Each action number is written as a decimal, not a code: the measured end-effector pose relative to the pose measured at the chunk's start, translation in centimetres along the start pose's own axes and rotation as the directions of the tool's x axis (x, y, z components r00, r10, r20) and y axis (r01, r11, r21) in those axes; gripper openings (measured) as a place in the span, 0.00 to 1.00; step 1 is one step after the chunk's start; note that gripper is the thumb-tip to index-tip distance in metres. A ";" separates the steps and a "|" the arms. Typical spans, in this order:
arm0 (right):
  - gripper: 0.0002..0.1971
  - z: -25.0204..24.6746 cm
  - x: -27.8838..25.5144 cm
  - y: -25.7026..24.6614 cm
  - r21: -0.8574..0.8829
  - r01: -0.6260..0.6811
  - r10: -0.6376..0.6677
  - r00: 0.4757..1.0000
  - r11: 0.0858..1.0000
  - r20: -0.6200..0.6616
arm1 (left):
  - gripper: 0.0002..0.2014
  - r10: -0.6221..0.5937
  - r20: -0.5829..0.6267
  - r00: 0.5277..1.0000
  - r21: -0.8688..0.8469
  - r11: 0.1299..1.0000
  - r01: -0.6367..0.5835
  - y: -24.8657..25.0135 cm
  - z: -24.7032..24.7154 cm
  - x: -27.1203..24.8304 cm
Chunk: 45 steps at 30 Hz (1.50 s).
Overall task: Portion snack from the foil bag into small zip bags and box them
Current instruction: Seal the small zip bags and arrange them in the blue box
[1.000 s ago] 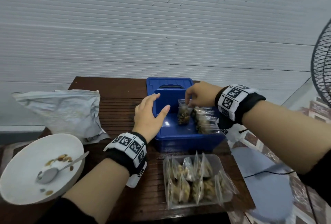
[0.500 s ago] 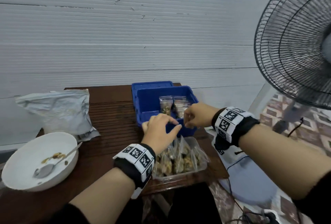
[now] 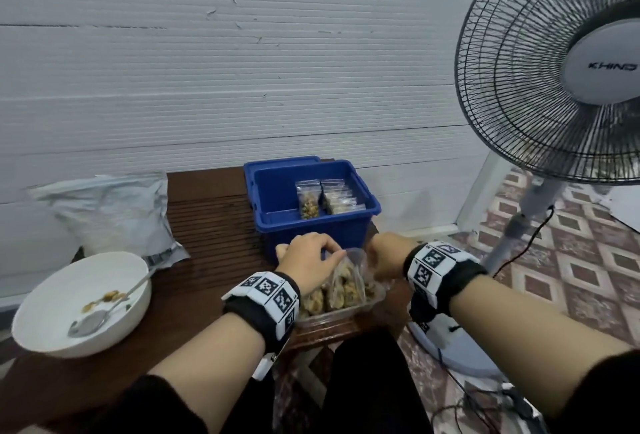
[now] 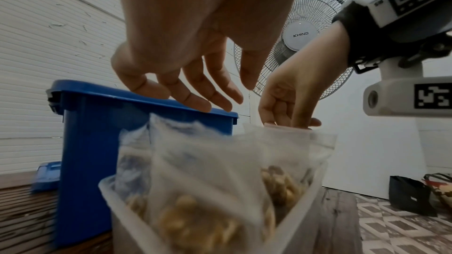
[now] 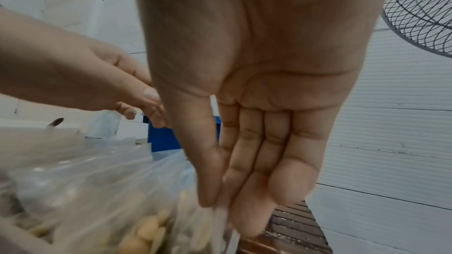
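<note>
A blue box (image 3: 349, 222) stands at the table's far side with a few filled zip bags (image 3: 309, 200) upright inside. In front of it a clear tray (image 3: 346, 312) holds several filled zip bags (image 4: 195, 200). My left hand (image 3: 322, 251) hovers over the tray's left half. Its fingers (image 4: 195, 101) are spread and relaxed and hold nothing. My right hand (image 3: 381, 260) is at the tray's right side. Its thumb and fingers (image 5: 208, 190) pinch the top edge of one zip bag (image 4: 288, 142). The crumpled foil bag (image 3: 110, 211) lies at the far left.
A white bowl (image 3: 52, 326) with a spoon (image 3: 100, 314) and a few snack pieces sits at the front left. The blue lid (image 3: 277, 161) lies behind the box. A standing fan (image 3: 554, 87) is close on the right, its cable (image 3: 519, 253) on the tiled floor.
My right hand let go of a bag in the blue box and both hands drew back to the clear tray. There the right hand has pinched a bag.
</note>
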State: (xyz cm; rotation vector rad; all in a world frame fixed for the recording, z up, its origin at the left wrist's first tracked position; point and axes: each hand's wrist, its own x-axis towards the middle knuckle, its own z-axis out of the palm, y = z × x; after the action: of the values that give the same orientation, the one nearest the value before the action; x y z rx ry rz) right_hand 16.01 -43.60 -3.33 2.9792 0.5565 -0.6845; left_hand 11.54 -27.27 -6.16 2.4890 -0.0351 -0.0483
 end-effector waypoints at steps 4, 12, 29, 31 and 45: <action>0.10 -0.7 -0.4 0.1 0.065 0.053 -0.049 0.996 0.996 -0.069 | 0.08 0.044 0.029 0.999 -0.055 0.998 -0.042 0.1 -0.3 -0.1; 0.04 -4.1 -0.8 0.3 0.423 0.260 -0.162 0.954 0.868 -0.253 | 0.08 0.086 -0.090 0.992 -0.225 0.969 -0.104 0.3 -0.5 1.1; 0.19 -4.0 0.8 0.7 0.698 0.390 -0.063 0.893 0.600 -0.445 | 0.08 0.118 -0.205 0.972 -0.287 0.942 -0.175 -2.1 -2.3 2.7; 0.19 -3.9 0.9 0.7 0.698 0.405 -0.061 0.884 0.591 -0.463 | 0.08 0.131 -0.221 0.966 -0.288 0.938 -0.193 -2.2 -2.4 2.8; 0.18 -4.0 1.3 0.0 0.679 0.458 -0.143 0.872 0.573 -0.468 | 0.04 0.148 -0.152 0.977 -0.306 0.933 -0.189 -1.8 -3.2 2.7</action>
State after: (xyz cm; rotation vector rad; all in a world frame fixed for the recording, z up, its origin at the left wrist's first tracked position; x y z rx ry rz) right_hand 18.70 -42.69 -0.30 3.9470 1.0708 -0.4370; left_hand 14.39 -24.03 -4.75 2.1508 -0.1746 0.1654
